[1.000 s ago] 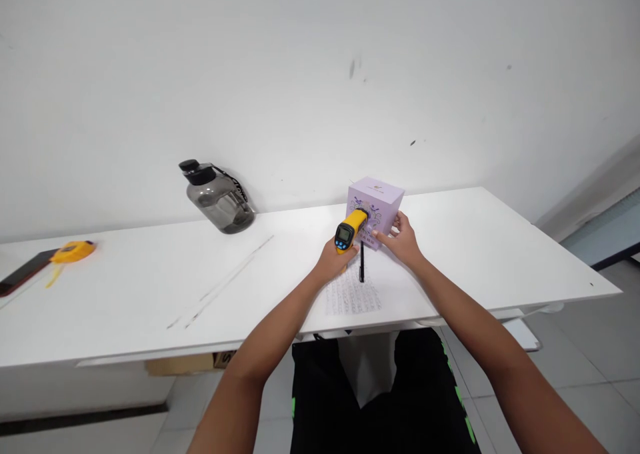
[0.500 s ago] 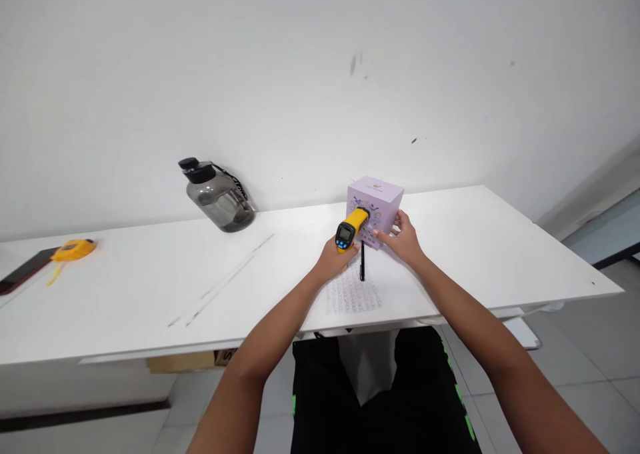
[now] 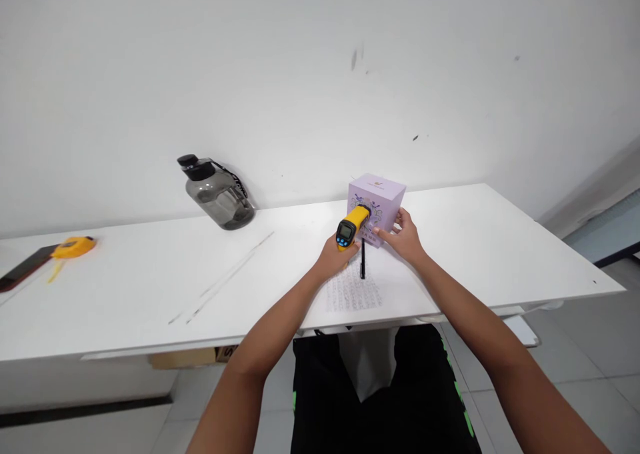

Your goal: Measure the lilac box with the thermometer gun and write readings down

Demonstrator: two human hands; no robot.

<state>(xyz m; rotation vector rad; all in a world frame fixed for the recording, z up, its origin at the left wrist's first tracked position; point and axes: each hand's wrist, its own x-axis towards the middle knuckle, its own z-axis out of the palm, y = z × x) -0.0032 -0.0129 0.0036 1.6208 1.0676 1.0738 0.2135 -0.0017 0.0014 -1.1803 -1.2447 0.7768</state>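
Observation:
My left hand (image 3: 336,257) is closed round the handle of a yellow and black infrared thermometer (image 3: 357,221). Its small screen and blue buttons face me, and its front end points at a lilac box (image 3: 385,209) with a floral print. Whether the nose touches the box I cannot tell. With thumb in front and fingers at the right side, my right hand (image 3: 407,239) grips the box's lower right edge. A black pen (image 3: 363,261) lies on a sheet of handwritten paper (image 3: 350,293) just in front of the box; the left hand covers part of the sheet.
A grey see-through bottle (image 3: 220,197) with a black cap stands against the wall on the left. Farther left, a yellow tape measure (image 3: 75,247) lies beside a dark phone-like slab (image 3: 27,267). The white table's (image 3: 525,254) front edge runs just above my lap.
The view has tilted very slightly. Both hands, the thermometer and the box stay practically where they were.

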